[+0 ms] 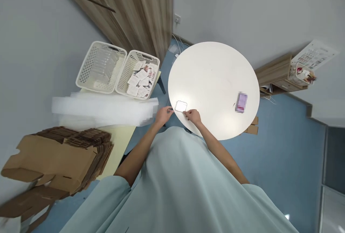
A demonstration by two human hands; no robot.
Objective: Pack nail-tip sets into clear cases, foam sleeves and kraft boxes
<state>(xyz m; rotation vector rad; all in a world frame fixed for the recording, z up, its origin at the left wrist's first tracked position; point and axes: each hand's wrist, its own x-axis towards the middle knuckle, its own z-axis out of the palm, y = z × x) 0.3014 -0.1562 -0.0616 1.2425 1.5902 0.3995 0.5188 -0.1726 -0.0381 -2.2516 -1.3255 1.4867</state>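
Note:
A small white rectangular piece with rounded corners and a thin dark outline [181, 106] lies at the near left edge of the round white table [210, 71]. It could be a card or a flat case; glare hides its surface. My right hand [193, 116] has its thumb and fingers pinched at the piece's near right corner. Just off the table's edge, to the left of the piece, is my left hand [163, 115]. Its fingers are curved, with thumb and forefinger slightly apart, and nothing shows between them.
A blurred purple object [241, 102] lies on the table's right side. To the left stand a basket of clear plastic cases [83, 71] and a basket of printed cards [122, 78]. Nearer are white translucent sheets [105, 109] and stacked flat cardboard boxes [56, 157].

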